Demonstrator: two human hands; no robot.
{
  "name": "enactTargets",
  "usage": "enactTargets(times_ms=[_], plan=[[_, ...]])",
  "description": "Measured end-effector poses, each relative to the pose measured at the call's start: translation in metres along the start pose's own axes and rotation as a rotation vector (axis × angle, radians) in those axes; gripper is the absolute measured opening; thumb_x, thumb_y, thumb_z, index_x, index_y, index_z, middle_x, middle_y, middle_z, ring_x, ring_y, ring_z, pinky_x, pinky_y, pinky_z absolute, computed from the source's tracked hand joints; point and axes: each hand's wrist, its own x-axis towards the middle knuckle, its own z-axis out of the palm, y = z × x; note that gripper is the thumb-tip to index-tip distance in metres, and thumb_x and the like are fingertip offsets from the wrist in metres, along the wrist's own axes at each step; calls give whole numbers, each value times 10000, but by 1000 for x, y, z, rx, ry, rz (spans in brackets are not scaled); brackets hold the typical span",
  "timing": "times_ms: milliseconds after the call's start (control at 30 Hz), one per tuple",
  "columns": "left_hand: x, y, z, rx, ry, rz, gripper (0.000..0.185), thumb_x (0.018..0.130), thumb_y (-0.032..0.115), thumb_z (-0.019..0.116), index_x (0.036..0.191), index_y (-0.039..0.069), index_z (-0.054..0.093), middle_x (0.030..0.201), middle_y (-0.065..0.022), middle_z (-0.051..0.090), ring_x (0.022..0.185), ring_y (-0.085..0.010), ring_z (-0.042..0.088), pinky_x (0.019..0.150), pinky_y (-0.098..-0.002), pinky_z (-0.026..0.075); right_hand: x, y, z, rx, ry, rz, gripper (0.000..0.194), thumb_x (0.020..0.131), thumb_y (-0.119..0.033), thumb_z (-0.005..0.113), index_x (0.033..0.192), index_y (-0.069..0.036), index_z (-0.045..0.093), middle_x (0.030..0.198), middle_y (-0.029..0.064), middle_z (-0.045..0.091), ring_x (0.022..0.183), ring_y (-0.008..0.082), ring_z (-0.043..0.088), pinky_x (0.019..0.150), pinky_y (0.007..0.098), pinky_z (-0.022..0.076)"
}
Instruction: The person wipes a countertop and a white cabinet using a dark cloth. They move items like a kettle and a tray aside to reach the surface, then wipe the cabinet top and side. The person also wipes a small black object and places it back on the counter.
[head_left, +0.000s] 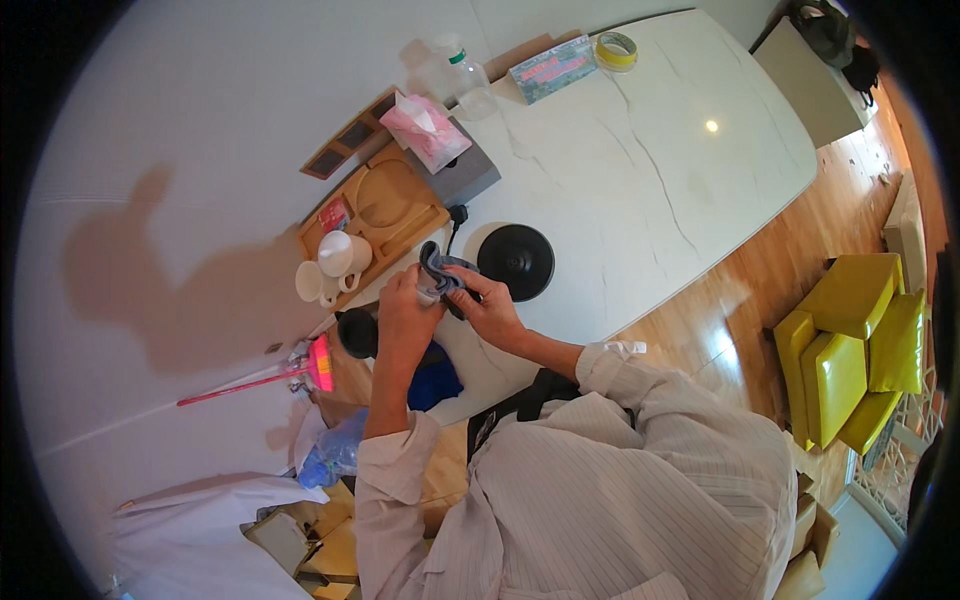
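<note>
Over the table's near left part, my left hand (409, 319) grips a small pale vessel (427, 289), perhaps a cup, mostly hidden by the fingers. My right hand (487, 304) pinches a folded grey cloth (442, 270) against the vessel's top. Just right of the cloth, a round black kettle base (516, 262) lies flat on the table. Left of my left wrist is a black rounded object (358, 332), partly covered by the hand. A dark blue cloth (435, 379) lies below my hands at the table's near edge.
On the white marbled table (570, 180) are a wooden tray (390, 187), white mugs (345, 253), a black plug (458, 214), a tissue pack (427, 131) on a grey box (465, 172), a clear bottle (474, 86) and yellow tape (616, 51). A pink broom (321, 364) leans left.
</note>
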Motion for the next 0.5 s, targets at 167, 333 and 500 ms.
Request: enactTargets(times_ms=[167,333,500], plan=[[-1,14,-7,-10,26,47,736,779,59,864,1452,14,569,1372,-248,626,1268,-474,581,1077,-511,490,4,51,-15,-154,61,185,313,1042,-87,677,1347,-23,702,854,-11,661,791,87,547,706,283,505],[-3,10,-2,-61,43,5,728,786,7,844,1459,15,568,1401,-242,612,1321,-470,561,1098,-506,485,6,26,-4,-52,70,189,286,1010,-134,691,1271,-20,720,856,144,707,762,157,642,711,360,546],[-5,11,-4,-67,48,29,708,793,-45,818,1460,80,613,1475,-245,533,1345,-465,552,1129,-489,479,2,23,5,57,159,6,240,1009,-147,686,1189,4,734,819,152,679,727,165,635,669,361,524]])
